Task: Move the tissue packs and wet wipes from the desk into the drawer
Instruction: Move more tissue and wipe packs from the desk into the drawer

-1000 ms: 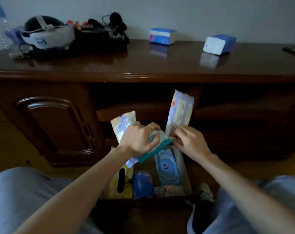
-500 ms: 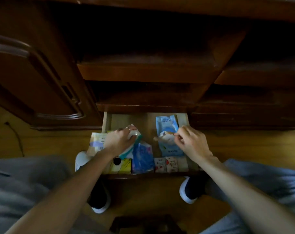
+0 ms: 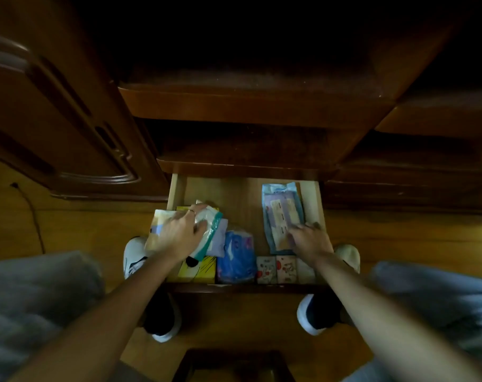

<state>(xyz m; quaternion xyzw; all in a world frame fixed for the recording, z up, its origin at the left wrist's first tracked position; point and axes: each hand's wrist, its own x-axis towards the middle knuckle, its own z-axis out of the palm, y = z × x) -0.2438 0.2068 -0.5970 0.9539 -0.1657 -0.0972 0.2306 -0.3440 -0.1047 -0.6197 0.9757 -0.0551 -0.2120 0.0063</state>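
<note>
The open wooden drawer (image 3: 244,197) sits low under the desk. My left hand (image 3: 179,237) grips a stack of packs (image 3: 211,228), white with a teal edge, over the drawer's left side. A pale wet wipes pack (image 3: 282,216) lies flat on a blue pack at the drawer's right, and my right hand (image 3: 307,239) rests on its near end, fingers spread. A yellow pack (image 3: 200,270), a blue tissue pack (image 3: 237,255) and small patterned packs (image 3: 278,268) line the drawer's front.
A closed cabinet door (image 3: 55,119) stands to the left and dark drawer fronts (image 3: 248,106) hang above the open drawer. A cable (image 3: 32,213) lies on the wooden floor at left. My shoes and knees flank the drawer.
The view tilted down from the desktop to the drawer. My right hand laid the pale wipes pack flat in the drawer. My left hand lowered its packs over the drawer's left side.
</note>
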